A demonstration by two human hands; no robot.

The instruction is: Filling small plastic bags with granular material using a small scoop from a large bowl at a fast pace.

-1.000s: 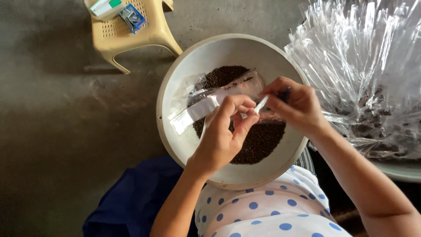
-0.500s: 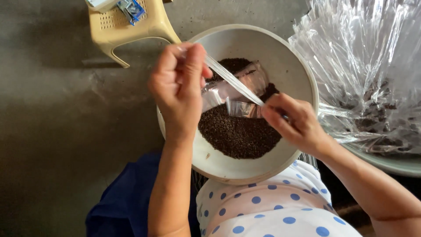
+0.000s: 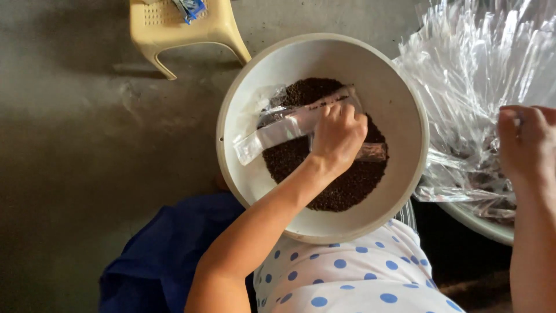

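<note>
A wide white bowl (image 3: 399, 87) rests on my lap and holds a heap of small dark grains (image 3: 341, 185). Inside it, my left hand (image 3: 339, 136) is closed on a small clear plastic bag (image 3: 372, 152) that lies against the grains. A few empty narrow clear bags (image 3: 272, 130) lie on the bowl's left inner side, next to that hand. To the right, outside the bowl, my right hand (image 3: 524, 145) rests with curled fingers on a pile of clear plastic bags (image 3: 475, 64). What the fingers grip is hidden.
A beige plastic stool (image 3: 174, 29) with a small blue packet (image 3: 191, 8) on it stands on the grey concrete floor (image 3: 87, 145) at the top left. Blue cloth (image 3: 156, 261) lies below the bowl. The bag pile sits in a second white basin (image 3: 480, 223).
My left hand came down from above the bowl's left rim into the grains. My right hand left the bowl and moved right onto the bag pile.
</note>
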